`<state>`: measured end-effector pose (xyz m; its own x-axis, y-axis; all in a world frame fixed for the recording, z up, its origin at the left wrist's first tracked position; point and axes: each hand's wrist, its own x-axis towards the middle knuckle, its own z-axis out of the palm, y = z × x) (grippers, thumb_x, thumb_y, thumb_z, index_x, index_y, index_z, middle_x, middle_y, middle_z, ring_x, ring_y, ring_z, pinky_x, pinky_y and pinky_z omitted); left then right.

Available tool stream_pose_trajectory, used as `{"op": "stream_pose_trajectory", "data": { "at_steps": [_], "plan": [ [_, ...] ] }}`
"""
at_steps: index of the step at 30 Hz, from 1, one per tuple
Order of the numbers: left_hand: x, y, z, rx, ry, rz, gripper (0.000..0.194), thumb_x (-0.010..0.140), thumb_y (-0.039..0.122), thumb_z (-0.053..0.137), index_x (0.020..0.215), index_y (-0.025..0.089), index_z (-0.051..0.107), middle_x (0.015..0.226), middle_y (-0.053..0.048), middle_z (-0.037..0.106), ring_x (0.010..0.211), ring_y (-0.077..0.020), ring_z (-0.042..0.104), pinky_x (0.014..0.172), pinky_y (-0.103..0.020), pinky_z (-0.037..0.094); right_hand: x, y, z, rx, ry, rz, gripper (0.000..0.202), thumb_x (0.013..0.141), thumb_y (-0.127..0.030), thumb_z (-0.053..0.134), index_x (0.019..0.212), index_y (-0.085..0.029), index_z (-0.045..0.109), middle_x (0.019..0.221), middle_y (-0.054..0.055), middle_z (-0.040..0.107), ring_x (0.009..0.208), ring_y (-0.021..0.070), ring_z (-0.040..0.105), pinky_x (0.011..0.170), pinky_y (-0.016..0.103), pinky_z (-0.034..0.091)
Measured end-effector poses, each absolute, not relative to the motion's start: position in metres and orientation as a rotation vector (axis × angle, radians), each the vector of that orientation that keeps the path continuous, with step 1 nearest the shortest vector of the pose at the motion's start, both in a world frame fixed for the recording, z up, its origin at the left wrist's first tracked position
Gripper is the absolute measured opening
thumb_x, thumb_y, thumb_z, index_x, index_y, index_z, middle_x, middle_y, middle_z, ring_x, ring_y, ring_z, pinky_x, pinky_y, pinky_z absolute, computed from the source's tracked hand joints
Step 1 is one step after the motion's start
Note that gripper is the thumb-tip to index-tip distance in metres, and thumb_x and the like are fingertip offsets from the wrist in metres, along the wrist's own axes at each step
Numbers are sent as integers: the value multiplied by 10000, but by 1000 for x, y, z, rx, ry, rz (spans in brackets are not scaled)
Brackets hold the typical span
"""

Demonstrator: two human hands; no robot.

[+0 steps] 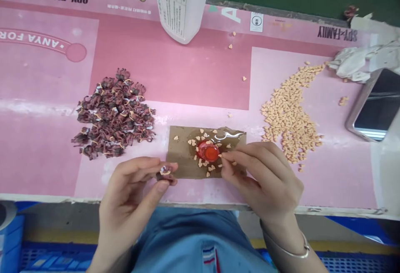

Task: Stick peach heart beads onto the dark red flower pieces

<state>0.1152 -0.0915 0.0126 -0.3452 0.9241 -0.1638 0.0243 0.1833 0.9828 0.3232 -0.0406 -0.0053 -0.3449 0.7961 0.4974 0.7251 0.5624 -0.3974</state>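
My left hand [134, 198] pinches a small dark maroon figurine [166, 173] between thumb and fingers, near the table's front edge. A tiny beige piece [220, 155] is pinched in the fingertips of my right hand [262, 177], beside a small red cap [210, 152]. That cap sits on a brown card [181, 162], wet with clear liquid and strewn with several more beige pieces. Left of the card lies a pile of similar maroon figurines [115, 116], some with pale bands. To the right spreads a heap of tiny beige pieces [292, 114].
A white bottle [184, 6] with printed text stands at the back. On the right are a phone [375, 106] and crumpled white paper [356, 60]. A pink printed sheet [168, 68] covers the table; a few stray beige pieces lie on it. Blue crates [46, 260] show below.
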Motion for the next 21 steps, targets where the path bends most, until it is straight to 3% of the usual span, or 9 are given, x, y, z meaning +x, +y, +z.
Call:
{"op": "stream_pose_trajectory", "data": {
  "at_steps": [3,7,12,17,21],
  "plan": [
    [113,-93,11,925,1585,1268,277,909,374,871,1156,294,774,910,20,825,850,-163,826,731,-203,697,324,-40,-7,-1229,-2131,125,224,937,-21,736,1003,-223,663,867,33,763,800,183,715,697,333,580],
    [101,-92,6,1054,1486,1224,144,942,271,843,1065,344,848,972,20,816,847,-132,783,757,-202,676,324,-39,-7,-1238,-2124,139,266,921,-10,742,989,-259,678,847,9,757,777,189,719,670,354,584],
    [86,-90,1,1274,1470,1176,300,939,86,781,1029,359,869,926,7,736,842,-122,708,707,-179,606,323,-40,-6,-1243,-2113,175,261,933,-10,734,1012,-243,650,850,27,754,781,194,714,668,359,573],
    [80,-90,-3,1513,1429,1049,539,1003,74,660,1425,404,715,1239,-38,733,964,-154,758,835,-215,661,323,-43,0,-1267,-2047,244,270,934,-16,728,989,-270,654,820,6,726,748,201,699,641,373,549],
    [82,-88,-4,1571,1383,1051,577,1039,98,642,1493,455,642,1179,-7,755,912,-123,771,821,-168,644,321,-47,6,-1259,-2019,297,245,933,-32,732,949,-268,670,808,-3,723,735,199,698,669,386,557]
  ]
}}
